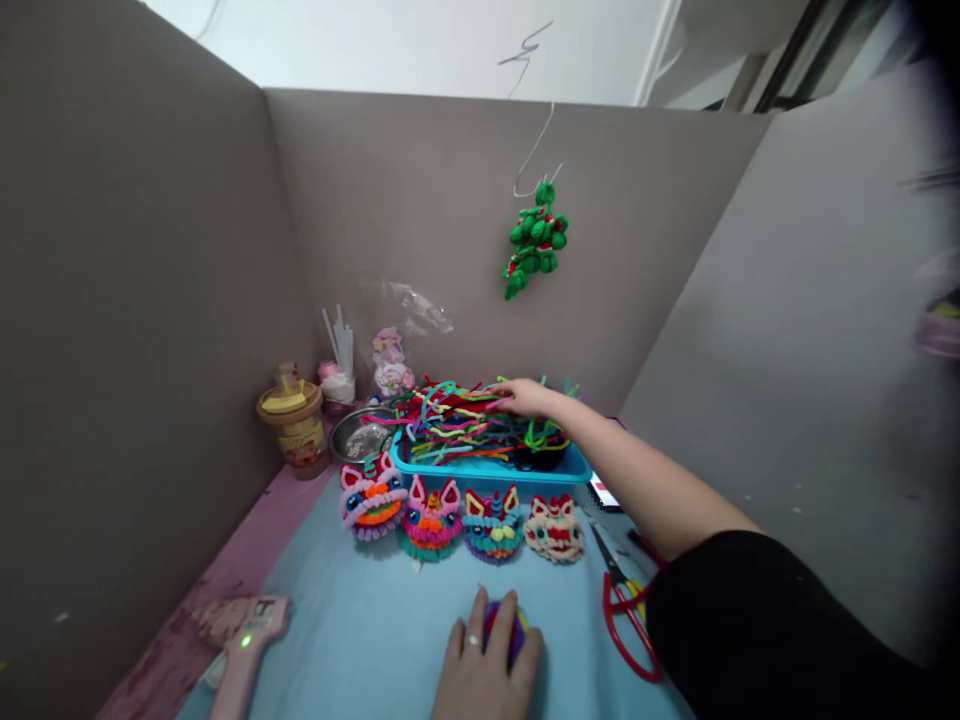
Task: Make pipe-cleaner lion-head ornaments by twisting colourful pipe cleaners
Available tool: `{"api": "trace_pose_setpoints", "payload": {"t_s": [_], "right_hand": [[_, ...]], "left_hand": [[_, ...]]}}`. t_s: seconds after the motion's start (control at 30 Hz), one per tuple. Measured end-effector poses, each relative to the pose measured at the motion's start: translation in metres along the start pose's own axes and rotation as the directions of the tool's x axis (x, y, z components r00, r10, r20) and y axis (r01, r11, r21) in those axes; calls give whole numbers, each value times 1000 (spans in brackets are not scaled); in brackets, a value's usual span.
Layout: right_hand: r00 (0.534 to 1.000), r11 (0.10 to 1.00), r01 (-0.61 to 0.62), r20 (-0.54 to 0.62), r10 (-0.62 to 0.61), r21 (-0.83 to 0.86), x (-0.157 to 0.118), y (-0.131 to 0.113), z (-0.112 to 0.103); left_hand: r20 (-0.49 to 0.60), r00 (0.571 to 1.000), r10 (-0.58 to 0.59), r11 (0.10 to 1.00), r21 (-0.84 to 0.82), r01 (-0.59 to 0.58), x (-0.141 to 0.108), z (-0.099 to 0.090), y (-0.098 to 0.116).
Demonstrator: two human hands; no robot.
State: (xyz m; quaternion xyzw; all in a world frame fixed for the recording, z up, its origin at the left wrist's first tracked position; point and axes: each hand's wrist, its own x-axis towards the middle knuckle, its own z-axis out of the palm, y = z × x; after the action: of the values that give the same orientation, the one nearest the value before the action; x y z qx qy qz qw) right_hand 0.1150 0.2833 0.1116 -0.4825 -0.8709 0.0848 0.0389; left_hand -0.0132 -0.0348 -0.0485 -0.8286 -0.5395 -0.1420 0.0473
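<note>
My right hand reaches into the blue tray, its fingers among the colourful fuzzy stems; its fingertips are partly hidden there, so a grip cannot be made out. Near the front edge, my left hand lies palm down with fingers spread over a small purple, red and yellow piece. The piece rests on the blue cloth under the hand, partly covered by it. Between tray and left hand stand fuzzy lion-like heads in a row: a pink-purple one, a magenta one, a blue one and a cream one.
Red-handled scissors lie at the right beside my sleeve. A pink glue gun with a green light is at the left. A metal bowl and a lidded cup stand back left. A green ornament hangs above the tray.
</note>
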Motion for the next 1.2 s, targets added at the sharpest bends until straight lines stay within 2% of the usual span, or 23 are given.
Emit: {"api": "trace_pose_setpoints", "payload": {"t_s": [0.07, 0.13, 0.17, 0.23, 0.3, 0.43, 0.5, 0.6, 0.7, 0.8, 0.9, 0.97, 1.0, 1.07, 1.13, 1.2], "right_hand": [[965, 987, 157, 207, -159, 27, -3, -5, 23], [888, 952, 304, 355, -292, 24, -9, -11, 43], [869, 945, 327, 399, -293, -18, -12, -13, 51], [865, 939, 325, 436, -248, -113, -12, -15, 63], [890, 937, 292, 414, -193, -191, -7, -15, 71], [955, 943, 173, 283, -90, -284, 13, -13, 79], [966, 944, 139, 249, -63, -300, 18, -15, 81], [965, 942, 151, 249, -76, -300, 16, -17, 80], [963, 940, 186, 242, -116, -287, 4, -16, 67], [970, 938, 216, 171, -174, -269, -7, -14, 42], [989, 947, 147, 40, -142, -286, -9, -21, 20], [989, 955, 119, -51, -138, -273, -3, -32, 15], [988, 960, 117, -71, -139, -256, 1, -39, 16], [990, 963, 128, -28, -139, -237, 11, -52, 24], [998, 960, 54, 28, -48, -275, 21, -63, 37], [1000, 957, 14, 14, -10, -289, 31, -70, 49]], "left_hand": [[5, 1000, 4, 1000, 5, -4, 0, 4, -2], [34, 999, 31, 999, -23, -30, -1, 5, -4], [59, 997, 55, 997, -52, -52, -1, 5, -4], [110, 989, 95, 990, -115, -82, -1, 4, -6], [123, 988, 94, 987, -139, -76, -1, 3, -7], [106, 989, 103, 989, -119, -90, -2, 3, -10], [92, 990, 109, 990, -97, -100, -2, 4, -12], [62, 991, 118, 990, -85, -112, -2, 3, -11], [25, 995, 100, 991, -91, -97, -2, 2, -8], [-1, 997, 83, 991, -108, -83, -2, 0, -4], [5, 996, 87, 988, -132, -85, -2, -1, -1], [19, 998, 66, 987, -145, -62, -1, -1, -2], [27, 997, 69, 986, -154, -64, -1, -1, -3], [37, 994, 99, 981, -169, -91, 0, 1, -5], [30, 992, 119, 982, -154, -113, 0, 3, -8], [-9, 996, 93, 990, -103, -94, 0, 5, -7]]}}
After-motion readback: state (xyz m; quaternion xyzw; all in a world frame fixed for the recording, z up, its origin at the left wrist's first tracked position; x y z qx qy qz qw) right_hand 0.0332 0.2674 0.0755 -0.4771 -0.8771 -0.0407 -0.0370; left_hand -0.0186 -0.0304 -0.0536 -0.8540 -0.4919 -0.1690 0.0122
